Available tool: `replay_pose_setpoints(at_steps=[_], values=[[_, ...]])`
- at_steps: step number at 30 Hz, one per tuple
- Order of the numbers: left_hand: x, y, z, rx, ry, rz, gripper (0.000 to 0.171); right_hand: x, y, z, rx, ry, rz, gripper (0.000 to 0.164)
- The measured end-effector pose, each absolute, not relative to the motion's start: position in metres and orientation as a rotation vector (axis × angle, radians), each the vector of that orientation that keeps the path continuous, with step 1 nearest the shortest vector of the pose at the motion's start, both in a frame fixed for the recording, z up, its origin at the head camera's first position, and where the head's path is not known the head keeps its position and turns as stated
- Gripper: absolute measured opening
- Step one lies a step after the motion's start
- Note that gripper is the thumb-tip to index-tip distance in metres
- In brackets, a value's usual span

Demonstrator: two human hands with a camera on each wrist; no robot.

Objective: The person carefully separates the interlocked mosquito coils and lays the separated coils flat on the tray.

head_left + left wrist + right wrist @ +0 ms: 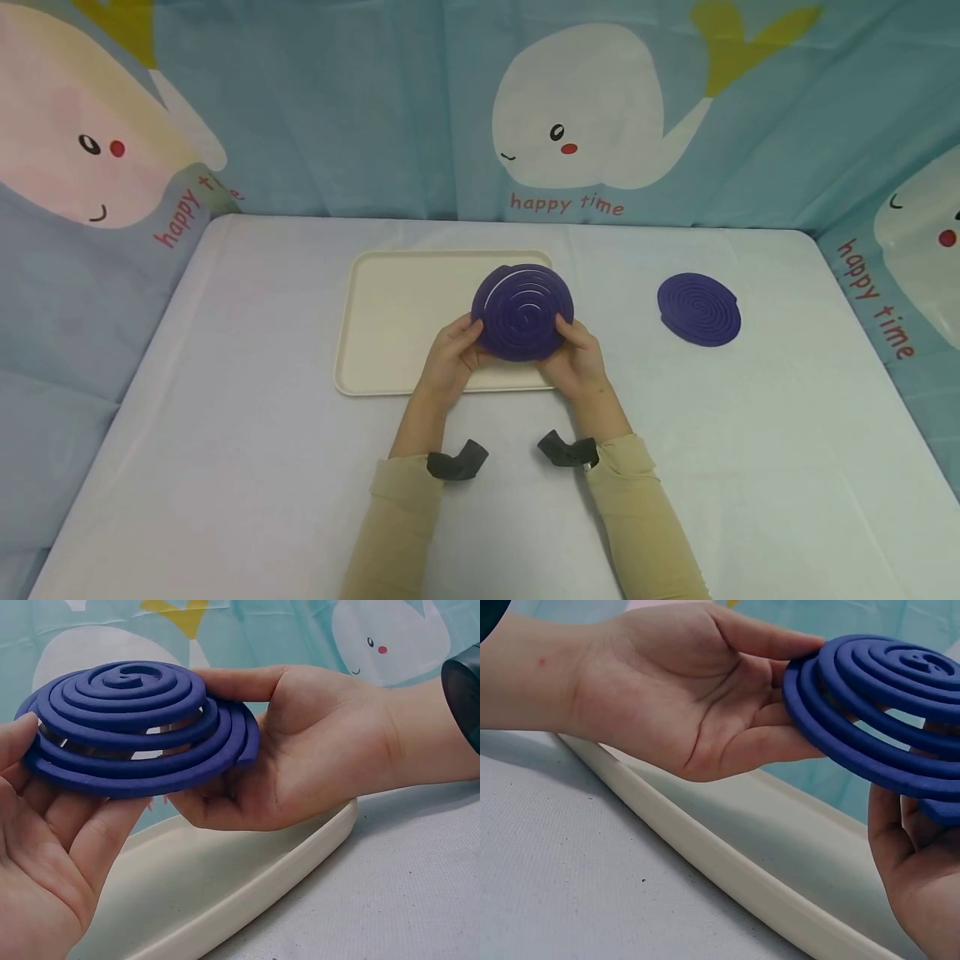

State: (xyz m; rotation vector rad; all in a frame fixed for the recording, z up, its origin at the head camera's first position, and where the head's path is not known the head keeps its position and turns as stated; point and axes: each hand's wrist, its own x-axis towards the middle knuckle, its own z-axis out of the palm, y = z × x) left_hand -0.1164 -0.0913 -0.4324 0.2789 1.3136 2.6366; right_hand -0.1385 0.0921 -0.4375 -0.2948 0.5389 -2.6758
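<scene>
A purple-blue mosquito coil (pixel 522 312) is held up over the right part of a cream tray (pixel 405 325). On its left edge, my left hand (pixel 452 354) pinches it, thumb on top and fingers beneath. The right hand (pixel 576 360) grips the opposite edge in the same way. In the left wrist view the coil (pixel 124 701) bulges upward at its centre, and gaps show between some of its rings. The right wrist view has part of the coil (pixel 885 742) cut off by the frame edge.
A second purple coil (pixel 699 309) lies flat on the white tablecloth (pixel 750 433), right of the tray. Behind the table hangs a blue curtain (pixel 360 108) printed with whales. Each wrist wears a black strap-on device (pixel 457 461).
</scene>
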Motion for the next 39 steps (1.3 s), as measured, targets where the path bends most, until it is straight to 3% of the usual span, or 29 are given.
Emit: replay_pose_setpoints(at_steps=[11,17,24,35,39], values=[[-0.112,-0.093,-0.432,0.261,1.2,2.687,0.032,-0.134,0.094,-0.438,-0.294,0.564,-2.673,0.023],[-0.112,-0.096,-0.433,0.161,1.258,2.727,0.034,-0.134,0.09,-0.436,-0.262,0.907,-2.647,0.022],[-0.116,-0.099,-0.434,-0.035,1.548,2.737,0.033,-0.137,0.083,-0.435,-0.32,1.554,-2.472,0.036],[-0.12,-0.097,-0.431,-0.091,1.646,2.642,0.035,-0.139,0.081,-0.432,-0.267,1.626,-2.458,0.035],[-0.121,-0.095,-0.433,-0.086,1.794,2.53,0.044,-0.139,0.081,-0.433,-0.255,1.652,-2.415,0.038]])
